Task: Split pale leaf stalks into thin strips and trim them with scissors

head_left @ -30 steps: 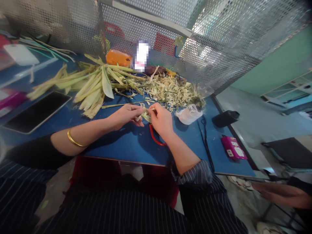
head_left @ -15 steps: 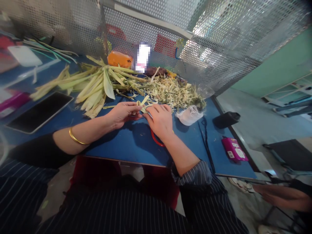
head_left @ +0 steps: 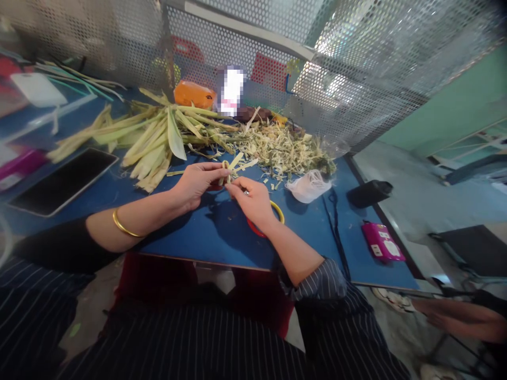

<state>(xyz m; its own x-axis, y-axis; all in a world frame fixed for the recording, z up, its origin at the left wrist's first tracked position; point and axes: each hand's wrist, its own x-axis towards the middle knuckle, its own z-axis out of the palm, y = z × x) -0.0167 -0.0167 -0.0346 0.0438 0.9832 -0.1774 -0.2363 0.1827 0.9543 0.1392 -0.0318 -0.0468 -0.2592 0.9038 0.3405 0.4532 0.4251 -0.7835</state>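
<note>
Between my fingers is a small looped piece made of pale green husk strips (head_left: 236, 160), with strip ends sticking out to the right. My left hand (head_left: 197, 184) pinches it from the left, near the loop. The fingertips of my right hand (head_left: 253, 200) are closed on its lower right side. Beneath my right hand lies a tool with red and yellow ring handles (head_left: 279, 211), partly covered. Behind my hands are a bundle of long husks (head_left: 152, 142) and a heap of shredded husk (head_left: 281, 150). White string (head_left: 309, 187) sits to the right.
A dark tablet (head_left: 63, 181) lies at the left. On the right are a black cylinder (head_left: 370, 194), a black cord (head_left: 335, 227) and a purple packet (head_left: 383, 241). An orange package (head_left: 194, 95) and a lit phone (head_left: 232, 92) stand before the perforated metal screen (head_left: 253, 47). A person's leg shows lower right.
My right hand has shifted slightly down and left, its fingers now curled lower on the piece. More of the strip ends and the yellow ring handle show.
</note>
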